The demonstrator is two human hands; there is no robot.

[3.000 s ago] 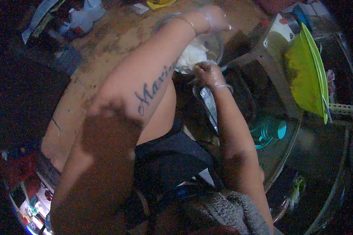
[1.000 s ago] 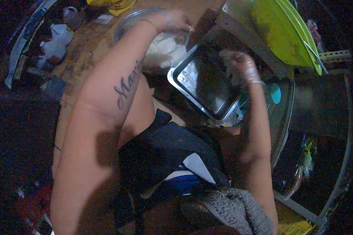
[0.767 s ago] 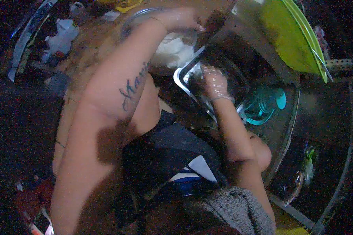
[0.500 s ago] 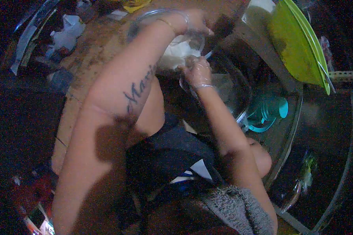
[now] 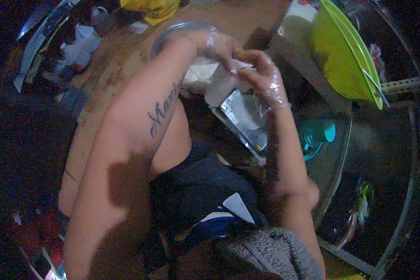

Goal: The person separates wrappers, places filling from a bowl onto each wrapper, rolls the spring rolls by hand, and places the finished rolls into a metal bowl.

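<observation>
Both my hands wear clear plastic gloves. My left hand (image 5: 220,48) reaches over a clear round bowl (image 5: 178,27) and pinches a thin, pale sheet (image 5: 220,87) that hangs down toward a metal tray. My right hand (image 5: 267,83) is closed on the sheet's upper right part, its fingertips close to the left ones. In the bowl lies a soft white mass (image 5: 200,72), partly hidden by my left forearm. Below my hands, the rectangular metal tray (image 5: 240,132) holds another pale, thin piece (image 5: 249,111) against its dark inside.
A bright green tray or basin (image 5: 345,60) leans at the upper right. A turquoise container (image 5: 319,133) stands beyond my right forearm. Plastic bags (image 5: 81,44) lie at the upper left, and a yellow item (image 5: 154,8) is at the top. A bundle with green tips (image 5: 359,210) lies lower right.
My right hand has gone from over the tray to the bowl, then up beside my left hand. The pale sheet now hangs between them, and a pale piece shows in the tray.
</observation>
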